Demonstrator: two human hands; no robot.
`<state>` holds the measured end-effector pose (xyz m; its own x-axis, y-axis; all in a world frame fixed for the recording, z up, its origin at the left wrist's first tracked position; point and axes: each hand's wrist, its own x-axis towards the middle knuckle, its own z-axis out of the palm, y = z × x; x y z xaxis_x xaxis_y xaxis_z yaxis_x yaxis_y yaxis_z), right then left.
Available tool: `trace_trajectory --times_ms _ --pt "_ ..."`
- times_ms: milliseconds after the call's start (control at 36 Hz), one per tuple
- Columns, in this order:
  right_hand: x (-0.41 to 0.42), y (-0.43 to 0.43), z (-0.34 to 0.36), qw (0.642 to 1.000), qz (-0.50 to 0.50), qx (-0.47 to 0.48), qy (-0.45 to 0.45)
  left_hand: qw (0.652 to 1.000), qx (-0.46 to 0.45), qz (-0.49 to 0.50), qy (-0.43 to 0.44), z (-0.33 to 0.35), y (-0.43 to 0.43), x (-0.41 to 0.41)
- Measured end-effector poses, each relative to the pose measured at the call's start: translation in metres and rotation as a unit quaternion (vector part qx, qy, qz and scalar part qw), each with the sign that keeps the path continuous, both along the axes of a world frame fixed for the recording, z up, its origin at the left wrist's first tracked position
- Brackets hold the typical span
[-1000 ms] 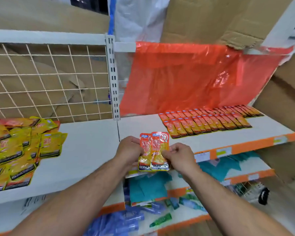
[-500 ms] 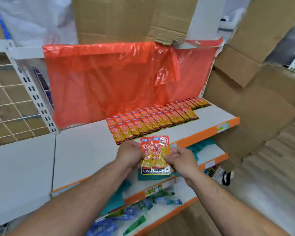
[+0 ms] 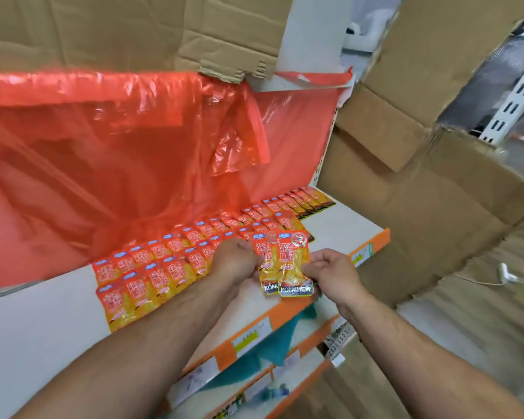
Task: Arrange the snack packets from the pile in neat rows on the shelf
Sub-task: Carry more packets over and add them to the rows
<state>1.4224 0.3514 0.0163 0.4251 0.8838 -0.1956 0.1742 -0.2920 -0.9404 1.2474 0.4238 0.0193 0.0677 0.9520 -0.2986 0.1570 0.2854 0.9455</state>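
Observation:
Two orange-and-yellow snack packets (image 3: 286, 266) overlap upright between my hands, above the front edge of the white shelf (image 3: 34, 325). My left hand (image 3: 235, 261) grips their left edge. My right hand (image 3: 330, 275) pinches the right edge of the front packet. Behind them, two neat rows of the same packets (image 3: 176, 261) run diagonally along the shelf toward the back right. The pile is out of view.
A red plastic sheet (image 3: 118, 152) hangs behind the rows. Cardboard panels (image 3: 421, 182) stand at the right and above. Lower shelves with orange edges (image 3: 254, 337) hold teal and other goods. A white cable (image 3: 505, 275) lies on the floor at right.
The view has swung further right and closer to the rows; the pile on the left shelf is gone from sight. Both hands still hold the two packets, now nearer the right end of the front row.

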Motion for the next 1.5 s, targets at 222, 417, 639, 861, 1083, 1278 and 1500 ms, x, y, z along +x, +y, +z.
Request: trace_trajectory --times_ms 222,417,639,861,1083,1278,1500 --pt "0.041 0.048 -0.003 1.0 -0.013 -0.003 0.024 1.0 -0.001 -0.002 -0.006 -0.01 0.049 0.043" --pt "0.1 0.088 -0.015 0.999 0.033 -0.024 0.015 0.999 0.014 0.038 0.017 -0.023 0.078 0.098" --pt "0.171 0.142 -0.016 0.994 0.104 -0.02 -0.008 0.985 0.037 0.114 0.125 -0.035 0.111 0.162" --pt "0.214 0.172 -0.025 0.984 0.174 -0.035 -0.016 0.955 0.041 0.162 0.245 -0.044 0.125 0.19" --pt "0.226 0.187 -0.044 0.977 0.202 -0.071 -0.02 0.924 0.058 0.176 0.335 -0.045 0.123 0.203" --pt "0.229 0.193 -0.047 0.975 0.211 -0.074 -0.002 0.908 0.068 0.155 0.384 -0.044 0.127 0.207" --pt "0.23 0.197 -0.046 0.974 0.209 -0.085 0.0 0.898 0.085 0.13 0.411 -0.048 0.13 0.208"
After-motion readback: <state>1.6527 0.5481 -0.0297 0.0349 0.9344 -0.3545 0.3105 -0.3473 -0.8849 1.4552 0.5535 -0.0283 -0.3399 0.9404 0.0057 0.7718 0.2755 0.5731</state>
